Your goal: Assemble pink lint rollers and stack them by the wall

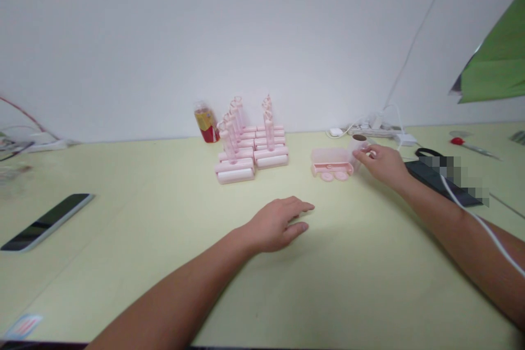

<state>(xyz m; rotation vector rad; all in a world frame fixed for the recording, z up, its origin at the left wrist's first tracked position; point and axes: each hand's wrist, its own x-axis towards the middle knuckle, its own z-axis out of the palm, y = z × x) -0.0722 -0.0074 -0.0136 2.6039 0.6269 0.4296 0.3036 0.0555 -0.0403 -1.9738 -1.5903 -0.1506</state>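
Note:
My right hand (379,163) is closed at the right side of a white paper roll (357,149) with a brown core, standing upright. The thumb lies across its front. Directly left of the roll is an open pink case (331,167) with a pale, see-through lid raised at the back. Two round pink pieces (327,176) lie before the case. My left hand (283,223) hovers just over the table, palm down, fingers stretched and thumb apart, holding nothing. Several pink cases with white rolls (273,161) stand in two rows, with upright clear pink tubes (228,145) topped by loops.
A red and yellow package (207,123) leans behind the rows. A phone (47,221) lies at left on the pale yellow table (164,284). At right are a dark flat object (445,181), a red-tipped tool (471,145), power strips and a white cable crossing my right forearm.

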